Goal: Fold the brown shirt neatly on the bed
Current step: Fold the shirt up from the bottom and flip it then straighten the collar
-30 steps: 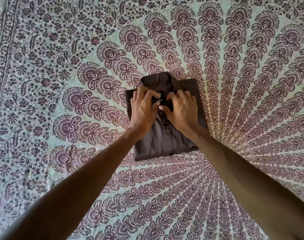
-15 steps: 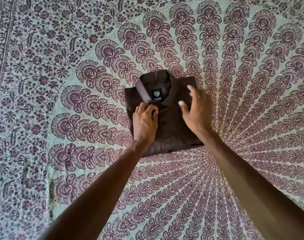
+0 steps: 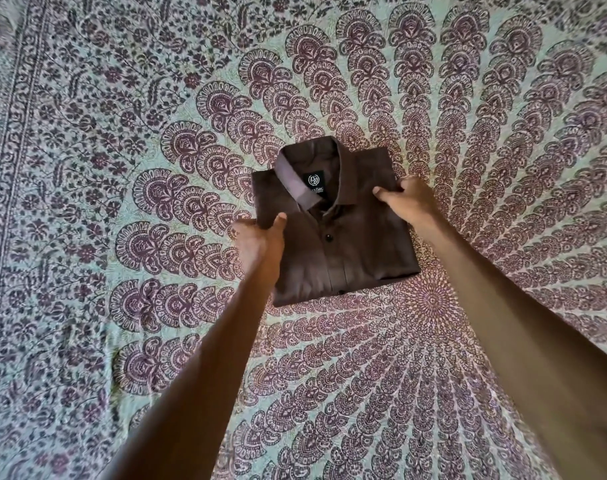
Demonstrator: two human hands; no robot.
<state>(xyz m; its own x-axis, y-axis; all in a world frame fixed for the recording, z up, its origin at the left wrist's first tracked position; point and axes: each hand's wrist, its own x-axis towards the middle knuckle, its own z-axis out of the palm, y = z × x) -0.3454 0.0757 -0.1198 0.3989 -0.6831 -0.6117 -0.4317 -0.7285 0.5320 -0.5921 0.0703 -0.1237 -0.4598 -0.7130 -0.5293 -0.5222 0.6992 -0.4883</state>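
Note:
The brown shirt [image 3: 343, 244] lies folded into a compact rectangle in the middle of the bed, collar at the far end, buttons and a black neck label facing up. My left hand [image 3: 260, 242] grips the shirt's left edge, thumb on top and fingers under the fold. My right hand [image 3: 404, 200] holds the right edge near the shoulder, thumb on the fabric and fingers curled around the side. Both forearms reach in from the bottom of the view.
The bed is covered by a pale green bedspread [image 3: 156, 116] printed with purple floral and peacock-feather motifs, its mandala centre [image 3: 430, 303] just off the shirt's near right corner. A patterned border band [image 3: 14, 140] runs along the left.
Both hands left the collar and button area at the shirt's centre. The left hand moved to the left edge and the right hand to the right edge, each now gripping the folded shirt.

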